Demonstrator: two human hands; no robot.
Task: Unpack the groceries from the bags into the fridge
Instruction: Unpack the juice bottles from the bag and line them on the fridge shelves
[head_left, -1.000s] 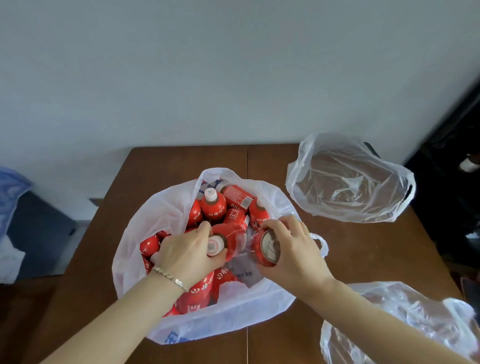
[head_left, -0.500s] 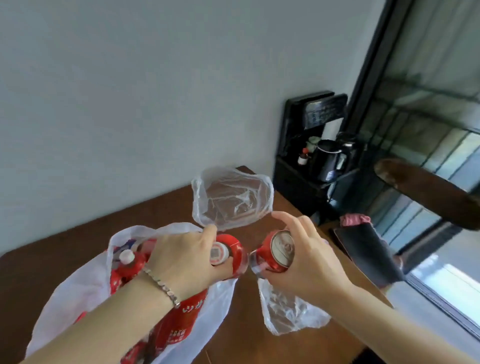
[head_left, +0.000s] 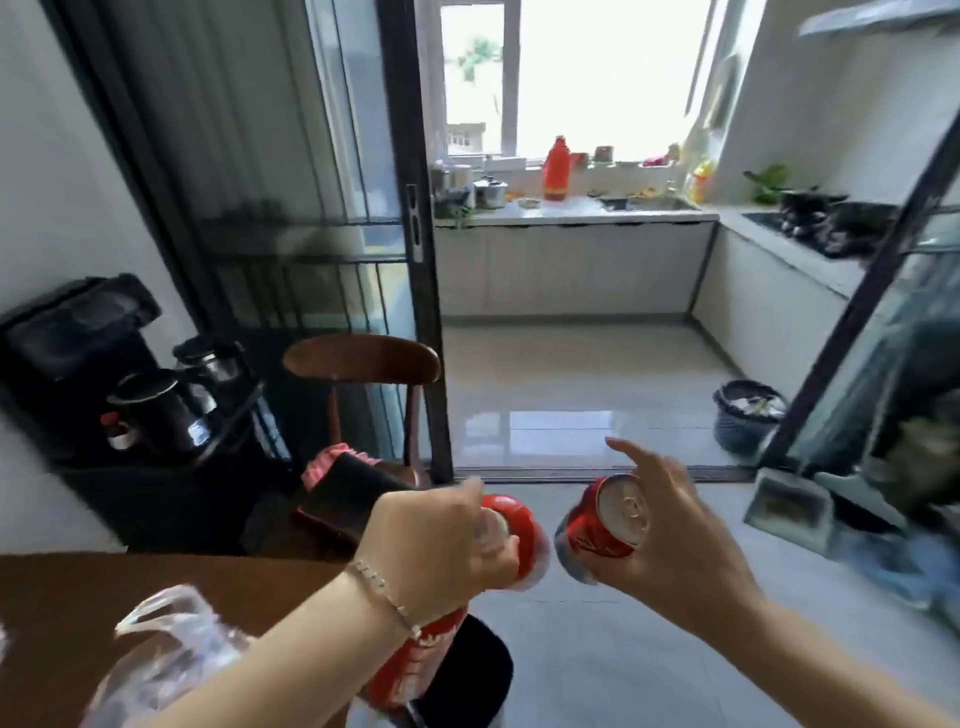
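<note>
Fingers (head_left: 467, 499) of left hand (head_left: 431, 551) grip red bottles (head_left: 511, 522), right hand (head_left: 680, 545) grips red can (head_left: 608, 519); white lettering illegible.

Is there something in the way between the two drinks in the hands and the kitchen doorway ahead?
Nothing visible does. The red can and red bottle face bare floor; the wooden chair stands off to the left. No fridge is in view.

- red bottle (head_left: 522, 530): mostly covered by the left hand (head_left: 436, 545) grip; cap end smeared.
- red label (head_left: 415, 660) under that wrist: print unreadable; same bottle or a second, cannot tell.
- can (head_left: 605, 525): base blurred, far side behind right hand (head_left: 670, 540).
- clear bag (head_left: 166, 660): smeared, cut by lower edge.
- worktop (head_left: 62, 597): cut by left edge.
- windowsill items (head_left: 602, 154): too small to name.
</note>
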